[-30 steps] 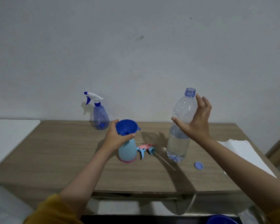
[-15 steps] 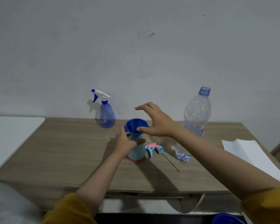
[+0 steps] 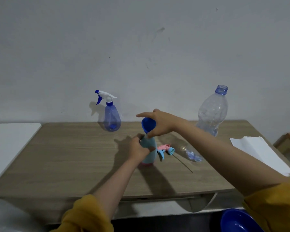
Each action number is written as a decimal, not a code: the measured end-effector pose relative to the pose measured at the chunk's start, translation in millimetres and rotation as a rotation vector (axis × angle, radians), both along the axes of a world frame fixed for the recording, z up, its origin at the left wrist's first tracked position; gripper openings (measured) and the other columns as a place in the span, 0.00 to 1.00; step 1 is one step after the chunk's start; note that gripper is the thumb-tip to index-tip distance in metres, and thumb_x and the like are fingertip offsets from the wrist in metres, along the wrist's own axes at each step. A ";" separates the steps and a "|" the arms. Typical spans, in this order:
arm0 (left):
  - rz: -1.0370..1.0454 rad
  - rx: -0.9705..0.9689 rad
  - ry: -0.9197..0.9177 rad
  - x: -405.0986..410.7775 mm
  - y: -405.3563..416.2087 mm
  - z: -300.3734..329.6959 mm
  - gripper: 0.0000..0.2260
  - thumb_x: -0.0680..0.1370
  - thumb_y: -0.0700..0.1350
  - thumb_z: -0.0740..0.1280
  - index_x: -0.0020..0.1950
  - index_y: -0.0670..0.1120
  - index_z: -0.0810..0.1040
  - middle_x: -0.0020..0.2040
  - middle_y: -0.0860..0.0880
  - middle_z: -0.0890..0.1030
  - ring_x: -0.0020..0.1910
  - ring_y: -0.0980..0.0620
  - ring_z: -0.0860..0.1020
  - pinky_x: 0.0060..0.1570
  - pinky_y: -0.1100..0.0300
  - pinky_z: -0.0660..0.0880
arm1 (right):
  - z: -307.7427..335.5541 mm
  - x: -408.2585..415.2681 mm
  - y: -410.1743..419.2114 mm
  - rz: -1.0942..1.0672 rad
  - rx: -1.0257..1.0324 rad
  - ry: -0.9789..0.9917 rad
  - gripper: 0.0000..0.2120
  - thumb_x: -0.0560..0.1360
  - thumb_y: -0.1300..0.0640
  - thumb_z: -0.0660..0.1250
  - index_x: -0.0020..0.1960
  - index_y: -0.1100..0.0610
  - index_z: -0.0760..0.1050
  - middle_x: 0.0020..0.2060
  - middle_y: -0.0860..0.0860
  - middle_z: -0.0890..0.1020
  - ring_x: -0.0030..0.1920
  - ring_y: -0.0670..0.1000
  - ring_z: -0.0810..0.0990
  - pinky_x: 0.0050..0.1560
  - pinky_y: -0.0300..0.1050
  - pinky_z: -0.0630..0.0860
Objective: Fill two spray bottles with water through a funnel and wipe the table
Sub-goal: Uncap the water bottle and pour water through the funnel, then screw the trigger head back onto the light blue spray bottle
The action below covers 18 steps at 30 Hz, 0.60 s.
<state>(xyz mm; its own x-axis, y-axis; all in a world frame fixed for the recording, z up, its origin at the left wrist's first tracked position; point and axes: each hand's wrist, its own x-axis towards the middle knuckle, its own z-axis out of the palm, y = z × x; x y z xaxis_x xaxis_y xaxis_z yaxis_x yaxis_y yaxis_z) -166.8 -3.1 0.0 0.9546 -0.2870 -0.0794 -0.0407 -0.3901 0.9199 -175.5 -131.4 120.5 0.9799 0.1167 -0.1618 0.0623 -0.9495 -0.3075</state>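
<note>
A light blue spray bottle (image 3: 150, 151) with a pink base stands mid-table without its head. My left hand (image 3: 138, 148) grips its body. My right hand (image 3: 159, 123) holds the blue funnel (image 3: 148, 125), tilted at the bottle's neck. The pink and blue spray head (image 3: 166, 149) with its tube lies just right of the bottle. A translucent blue spray bottle (image 3: 111, 117) with a white trigger stands at the back by the wall. A large clear water bottle (image 3: 212, 113), uncapped, stands at the back right behind my right forearm.
White paper sheets (image 3: 258, 151) lie at the wooden table's (image 3: 74, 156) right end. A white surface (image 3: 8, 139) adjoins the table's left side. A blue bowl (image 3: 238, 221) sits below the front edge at lower right.
My right hand left the water bottle, crossed to the funnel, took hold of it and tilted it. My left hand slid from the funnel down onto the bottle's body.
</note>
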 end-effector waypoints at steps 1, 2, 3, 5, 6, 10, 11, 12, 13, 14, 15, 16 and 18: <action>-0.002 -0.007 -0.016 0.6 0.7 -1.2 0.24 0.66 0.40 0.78 0.59 0.44 0.73 0.53 0.49 0.77 0.51 0.52 0.75 0.47 0.60 0.73 | 1.7 -6.6 -4.0 -0.014 0.030 -0.031 0.37 0.68 0.47 0.73 0.71 0.37 0.59 0.58 0.52 0.67 0.55 0.54 0.72 0.55 0.48 0.76; -0.003 -0.008 -0.025 1.1 2.1 -2.4 0.23 0.67 0.40 0.77 0.59 0.44 0.74 0.52 0.50 0.77 0.50 0.53 0.75 0.47 0.60 0.73 | 3.3 -15.0 -8.3 -0.027 0.077 -0.073 0.34 0.67 0.48 0.73 0.69 0.37 0.62 0.57 0.51 0.67 0.54 0.53 0.72 0.55 0.47 0.75; 0.000 -0.006 -0.036 1.4 3.7 -3.3 0.22 0.67 0.40 0.77 0.58 0.44 0.75 0.51 0.50 0.77 0.49 0.53 0.75 0.47 0.59 0.74 | 2.9 -24.3 -13.0 -0.043 0.138 -0.119 0.31 0.67 0.50 0.73 0.67 0.37 0.65 0.56 0.51 0.68 0.53 0.52 0.71 0.54 0.45 0.74; 0.025 0.015 -0.066 3.0 9.0 -7.6 0.21 0.66 0.41 0.78 0.56 0.44 0.77 0.52 0.48 0.80 0.50 0.50 0.78 0.49 0.55 0.77 | -5.2 -45.7 -22.1 -0.096 0.274 -0.199 0.27 0.65 0.52 0.73 0.60 0.40 0.68 0.54 0.52 0.70 0.53 0.51 0.72 0.52 0.44 0.75; 0.037 0.034 -0.084 3.6 12.8 -9.5 0.22 0.64 0.42 0.79 0.55 0.44 0.78 0.52 0.48 0.81 0.51 0.49 0.78 0.51 0.54 0.77 | -13.4 -57.3 -25.5 -0.138 0.339 -0.235 0.25 0.64 0.53 0.73 0.58 0.42 0.68 0.53 0.52 0.72 0.52 0.52 0.73 0.50 0.45 0.75; 0.061 0.051 -0.126 5.3 31.5 -14.9 0.25 0.61 0.42 0.80 0.56 0.43 0.78 0.53 0.46 0.81 0.51 0.47 0.79 0.51 0.57 0.74 | -68.0 -100.1 -32.5 -0.387 0.615 -0.381 0.26 0.60 0.62 0.77 0.52 0.55 0.68 0.46 0.50 0.74 0.46 0.54 0.77 0.45 0.44 0.76; 0.063 0.045 -0.132 5.4 36.1 -15.5 0.25 0.61 0.41 0.80 0.56 0.43 0.78 0.53 0.46 0.81 0.51 0.48 0.78 0.50 0.58 0.74 | -85.4 -109.3 -31.7 -0.452 0.664 -0.396 0.26 0.60 0.65 0.78 0.51 0.57 0.68 0.45 0.49 0.74 0.46 0.53 0.77 0.45 0.43 0.75; 0.065 0.041 -0.133 5.4 40.9 -16.2 0.25 0.61 0.41 0.80 0.56 0.44 0.78 0.53 0.46 0.81 0.50 0.48 0.78 0.50 0.58 0.73 | -103.7 -118.0 -29.4 -0.511 0.698 -0.403 0.26 0.59 0.66 0.78 0.50 0.58 0.67 0.44 0.49 0.73 0.44 0.53 0.76 0.45 0.41 0.74; 0.065 0.040 -0.134 5.2 44.6 -16.3 0.24 0.62 0.42 0.80 0.56 0.44 0.78 0.53 0.47 0.81 0.50 0.49 0.77 0.49 0.58 0.73 | -121.9 -125.3 -25.8 -0.563 0.715 -0.408 0.26 0.58 0.65 0.79 0.48 0.58 0.67 0.42 0.49 0.73 0.43 0.52 0.74 0.44 0.40 0.73; 0.067 0.041 -0.129 5.1 47.9 -16.7 0.24 0.62 0.42 0.80 0.56 0.45 0.78 0.53 0.48 0.81 0.50 0.49 0.77 0.50 0.57 0.74 | -139.1 -131.4 -21.4 -0.602 0.715 -0.413 0.27 0.57 0.63 0.79 0.47 0.57 0.66 0.41 0.50 0.72 0.41 0.51 0.72 0.42 0.40 0.71; 0.068 0.042 -0.131 4.8 50.3 -17.2 0.24 0.62 0.42 0.80 0.56 0.46 0.78 0.53 0.48 0.81 0.50 0.49 0.78 0.51 0.56 0.75 | -155.1 -136.3 -16.7 -0.629 0.707 -0.415 0.28 0.55 0.60 0.80 0.45 0.55 0.65 0.41 0.52 0.72 0.40 0.50 0.71 0.40 0.40 0.70; 0.064 0.042 -0.132 4.6 52.0 -17.7 0.25 0.62 0.43 0.80 0.56 0.46 0.77 0.54 0.48 0.81 0.51 0.49 0.78 0.52 0.54 0.76 | -169.9 -139.6 -12.5 -0.652 0.692 -0.410 0.29 0.54 0.58 0.80 0.44 0.54 0.64 0.42 0.53 0.72 0.40 0.51 0.71 0.40 0.39 0.70; 0.051 0.041 -0.137 3.9 54.3 -19.8 0.25 0.62 0.44 0.80 0.56 0.46 0.77 0.54 0.47 0.81 0.52 0.48 0.79 0.53 0.50 0.77 | -194.2 -143.6 -4.3 -0.678 0.645 -0.419 0.31 0.54 0.56 0.82 0.46 0.54 0.64 0.46 0.54 0.71 0.44 0.51 0.73 0.41 0.39 0.72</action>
